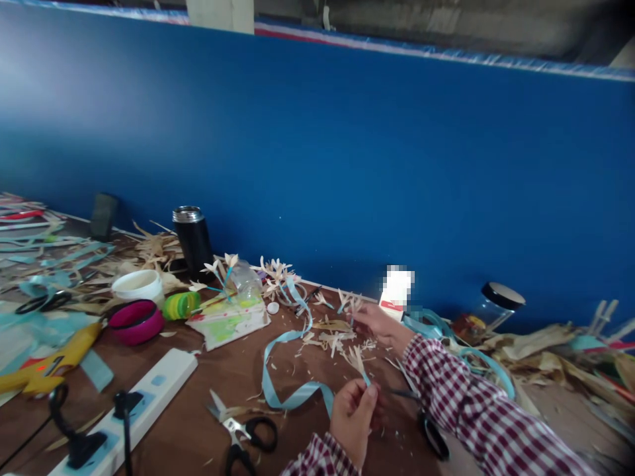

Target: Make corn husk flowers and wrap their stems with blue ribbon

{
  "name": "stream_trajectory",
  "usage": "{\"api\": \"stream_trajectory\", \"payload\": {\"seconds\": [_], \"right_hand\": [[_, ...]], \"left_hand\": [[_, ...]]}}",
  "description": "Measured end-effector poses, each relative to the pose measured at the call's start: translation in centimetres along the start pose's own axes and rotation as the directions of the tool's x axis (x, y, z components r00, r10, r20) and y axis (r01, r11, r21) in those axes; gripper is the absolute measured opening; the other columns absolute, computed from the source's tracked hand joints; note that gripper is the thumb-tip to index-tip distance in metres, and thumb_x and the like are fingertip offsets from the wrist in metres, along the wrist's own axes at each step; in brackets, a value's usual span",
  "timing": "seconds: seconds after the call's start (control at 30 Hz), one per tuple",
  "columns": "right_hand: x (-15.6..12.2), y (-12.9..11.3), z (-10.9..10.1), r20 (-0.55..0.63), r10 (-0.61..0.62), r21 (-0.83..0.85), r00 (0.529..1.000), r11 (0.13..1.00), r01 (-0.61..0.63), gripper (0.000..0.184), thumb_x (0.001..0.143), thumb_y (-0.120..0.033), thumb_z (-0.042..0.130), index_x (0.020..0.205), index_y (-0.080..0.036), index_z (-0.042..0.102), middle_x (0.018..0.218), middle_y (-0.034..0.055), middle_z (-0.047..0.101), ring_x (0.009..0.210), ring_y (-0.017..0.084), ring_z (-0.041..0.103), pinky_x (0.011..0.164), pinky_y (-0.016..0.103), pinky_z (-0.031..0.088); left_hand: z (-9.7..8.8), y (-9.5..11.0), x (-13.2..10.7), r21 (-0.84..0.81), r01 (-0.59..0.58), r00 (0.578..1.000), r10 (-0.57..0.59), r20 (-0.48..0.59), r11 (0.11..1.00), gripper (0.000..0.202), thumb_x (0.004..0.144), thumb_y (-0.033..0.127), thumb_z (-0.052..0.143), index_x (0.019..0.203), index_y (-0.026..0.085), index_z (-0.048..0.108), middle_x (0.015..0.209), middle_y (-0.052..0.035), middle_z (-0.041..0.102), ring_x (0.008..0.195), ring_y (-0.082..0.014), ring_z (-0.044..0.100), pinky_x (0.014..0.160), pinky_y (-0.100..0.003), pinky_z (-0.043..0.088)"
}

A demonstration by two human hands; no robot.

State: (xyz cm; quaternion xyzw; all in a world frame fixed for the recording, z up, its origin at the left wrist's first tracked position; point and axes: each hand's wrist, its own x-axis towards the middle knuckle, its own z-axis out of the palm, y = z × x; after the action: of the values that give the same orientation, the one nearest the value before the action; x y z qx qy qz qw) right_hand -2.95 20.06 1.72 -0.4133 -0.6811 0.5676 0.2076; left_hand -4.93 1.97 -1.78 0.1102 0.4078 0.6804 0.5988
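My left hand [353, 416] is pinched around the light-blue stem of a small dried-husk flower [355, 359], whose pale petals point up. A long light-blue ribbon [297, 396] curls over the table and runs up to this hand; whether the fingers hold it cannot be seen. Farther back, my right hand [380, 322] has its fingertips closed at another small husk flower [354, 305]. More such flowers [322, 300] lie just left of it. Husk scraps [335, 337] are scattered between the hands. Black-handled scissors [238, 430] lie left of my left hand.
A white power strip [163, 377] with plugs and a yellow glue gun [64, 360] lie at left. Behind them stand a white tub [137, 285], magenta ring [135, 322] and black bottle [192, 241]. A lidded jar [491, 311] stands right, before the blue partition [317, 152].
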Motion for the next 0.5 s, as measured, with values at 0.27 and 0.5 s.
{"api": "stream_trajectory", "payload": {"seconds": [0.27,0.5], "right_hand": [[-1.8,-0.8,-0.6,0.097,0.029,0.132,0.995,0.990,-0.041,0.010,0.072,-0.029,0.066,0.075,-0.019,0.063,0.079,0.0040,0.066,0.062,0.012,0.058,0.053,0.024,0.048],[-6.7,-1.8,-1.4,-0.009,-0.049,0.129,0.999,0.990,0.050,0.016,0.073,-0.034,0.065,0.075,-0.020,0.059,0.069,-0.0010,0.058,0.060,0.011,0.053,0.052,0.021,0.042]], "left_hand": [[-0.6,-0.7,0.5,-0.080,-0.004,0.999,0.006,0.033,0.997,0.039,0.049,0.049,0.079,0.070,0.017,0.069,0.056,-0.0006,0.061,0.044,-0.0063,0.050,0.046,-0.020,0.041],[-0.5,-0.2,0.4,-0.132,-0.016,1.000,0.016,0.004,0.991,0.044,0.047,0.043,0.082,0.078,0.014,0.069,0.055,0.0012,0.059,0.045,-0.0057,0.051,0.047,-0.018,0.044]]}}
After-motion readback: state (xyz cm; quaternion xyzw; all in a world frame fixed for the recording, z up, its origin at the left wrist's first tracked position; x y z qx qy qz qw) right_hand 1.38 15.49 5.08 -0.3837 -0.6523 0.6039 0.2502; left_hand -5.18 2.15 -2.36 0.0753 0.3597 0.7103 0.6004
